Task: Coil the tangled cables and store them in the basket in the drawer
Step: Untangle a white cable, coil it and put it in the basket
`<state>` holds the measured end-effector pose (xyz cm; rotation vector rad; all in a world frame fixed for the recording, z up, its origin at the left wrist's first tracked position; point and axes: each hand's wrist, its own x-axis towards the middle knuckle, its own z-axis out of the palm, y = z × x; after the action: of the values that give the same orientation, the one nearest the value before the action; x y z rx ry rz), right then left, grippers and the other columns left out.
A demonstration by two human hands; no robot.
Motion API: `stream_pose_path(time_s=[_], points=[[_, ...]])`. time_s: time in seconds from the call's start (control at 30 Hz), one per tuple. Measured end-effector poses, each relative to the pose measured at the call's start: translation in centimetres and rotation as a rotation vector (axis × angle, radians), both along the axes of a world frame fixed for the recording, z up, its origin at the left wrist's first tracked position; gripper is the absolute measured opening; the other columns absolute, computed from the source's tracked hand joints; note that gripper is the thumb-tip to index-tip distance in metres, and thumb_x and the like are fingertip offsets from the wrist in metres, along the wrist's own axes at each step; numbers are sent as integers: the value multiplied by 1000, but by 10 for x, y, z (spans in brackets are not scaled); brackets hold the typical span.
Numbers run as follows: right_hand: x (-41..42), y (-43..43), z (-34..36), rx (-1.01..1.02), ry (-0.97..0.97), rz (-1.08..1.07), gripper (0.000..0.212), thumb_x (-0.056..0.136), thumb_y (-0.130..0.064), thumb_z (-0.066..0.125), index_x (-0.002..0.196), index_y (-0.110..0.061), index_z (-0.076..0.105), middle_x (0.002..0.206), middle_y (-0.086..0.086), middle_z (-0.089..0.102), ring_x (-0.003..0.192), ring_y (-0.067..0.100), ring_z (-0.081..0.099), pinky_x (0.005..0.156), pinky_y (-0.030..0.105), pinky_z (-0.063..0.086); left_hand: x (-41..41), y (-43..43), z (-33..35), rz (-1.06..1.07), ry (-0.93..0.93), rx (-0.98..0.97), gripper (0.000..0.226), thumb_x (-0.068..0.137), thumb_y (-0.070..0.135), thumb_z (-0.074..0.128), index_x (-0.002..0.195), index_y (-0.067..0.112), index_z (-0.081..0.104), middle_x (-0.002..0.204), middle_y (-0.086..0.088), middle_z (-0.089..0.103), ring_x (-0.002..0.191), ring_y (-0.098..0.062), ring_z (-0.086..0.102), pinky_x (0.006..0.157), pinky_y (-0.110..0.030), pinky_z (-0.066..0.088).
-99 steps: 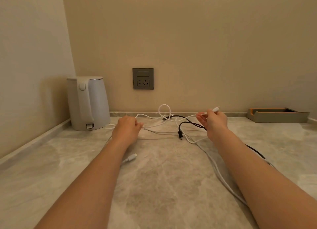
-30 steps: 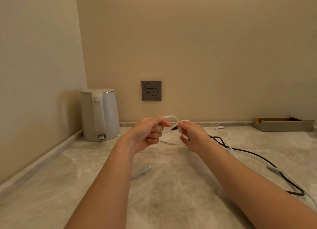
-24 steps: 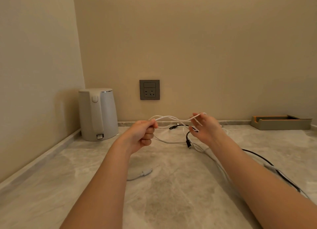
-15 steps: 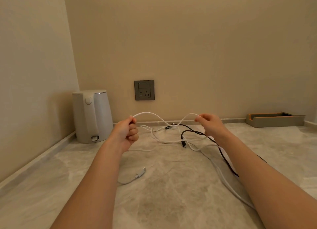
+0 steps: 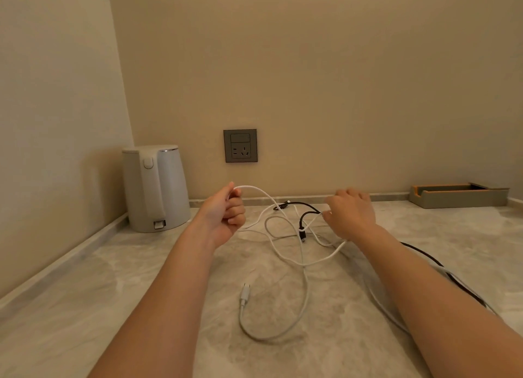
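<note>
A white cable (image 5: 303,267) and a black cable (image 5: 307,214) lie tangled on the marble counter. My left hand (image 5: 223,214) is raised above the counter and pinches the white cable near its top loop. Lower down, at the tangle, my right hand (image 5: 349,213) grips a white strand at its fingertips where it crosses the black cable. The white cable's plug (image 5: 245,293) rests loose on the counter in front. The black cable runs off to the right under my right forearm. No drawer or basket is in view.
A white electric kettle (image 5: 157,188) stands in the back left corner. A grey wall socket (image 5: 240,145) sits above the counter. A low grey and orange tray (image 5: 458,195) rests at the back right. Walls close the counter at left and back.
My hands have moved apart, the left one lifting the white cable. The white plug end has slid toward the middle of the counter. The right hand dropped to the tangle.
</note>
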<state>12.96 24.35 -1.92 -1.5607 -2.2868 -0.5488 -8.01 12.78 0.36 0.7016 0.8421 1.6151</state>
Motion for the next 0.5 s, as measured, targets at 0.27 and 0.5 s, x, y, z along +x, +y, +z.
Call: stream_pose_path(time_s=[0.27,0.5], points=[[-52,-33,24,-448,400,518,45,98,-31,46,138,-11,46,134,5,52,126,21,46,102,32,35,6,-9,8,-154,-37,123,33,100,23,36,69,12,44,36,10,24,27,-4,23,32,-14,17],[-69,-33,39,-662,849,576,25,100,-22,43,79,-16,55,79,3,64,70,16,63,68,29,50,-2,-12,13,-177,18,180,35,102,24,32,72,11,45,38,10,24,29,-2,23,33,-14,18]])
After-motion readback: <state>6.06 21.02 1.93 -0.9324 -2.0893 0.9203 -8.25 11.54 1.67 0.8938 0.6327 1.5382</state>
